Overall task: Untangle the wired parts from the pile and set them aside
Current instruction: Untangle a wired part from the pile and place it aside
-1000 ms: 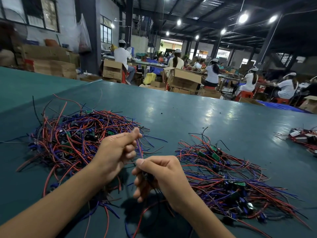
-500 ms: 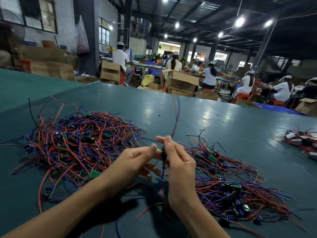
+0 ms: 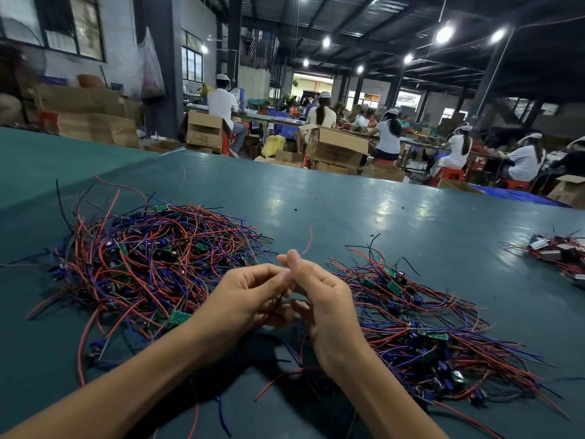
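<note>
Two bare hands meet just above a teal surface (image 3: 348, 210). The left hand (image 3: 243, 299) has its grip pinched on a thin wired part (image 3: 308, 242) between thumb and forefinger. The right hand (image 3: 326, 308) pinches the same part, whose red end curls up past the thumb. The tangled pile (image 3: 142, 264) of red and blue wires lies to the left, and a looser heap (image 3: 427, 337) lies to the right. Print on a cardboard box (image 3: 335, 147) is too blurred to read. Half a second ago a blue wire stood tall above the hands; now only the short red end shows.
</note>
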